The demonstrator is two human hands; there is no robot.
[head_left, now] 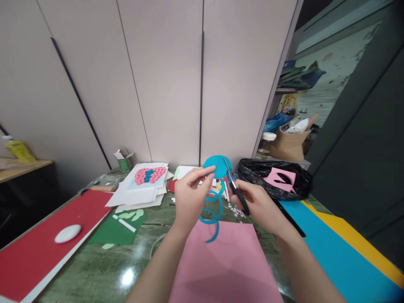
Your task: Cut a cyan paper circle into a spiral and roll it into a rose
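The cutting looks part-way along: a narrow blue strip (pixel 221 207) is already cut and hangs in loose curls below the disc (pixel 218 162), with its tail over the pink sheet (pixel 224 261). The disc itself is the part left uncut, held up above the worktop (pixel 94 269), near the cupboard wall. The left hand (pixel 192 191) has its fingers narrowed in a pinch on the disc's lower left edge. The right hand (pixel 257 200) has its fingers closed round the handles of the scissors (pixel 239 195), whose blades lie at the disc's right side; how far they are spread, I cannot tell.

Counted: one disc, one strip, one pair of scissors, one pink sheet. Around them, one red sheet (pixel 34 248), one green sheet (pixel 123 239), one blue sheet (pixel 331 256), one yellow sheet (pixel 347 229), one white oval (pixel 67 233) and one black bag (pixel 252 170) bearing one pink cut-out (pixel 279 181). The tiny scraps (pixel 236 211) are too small to count
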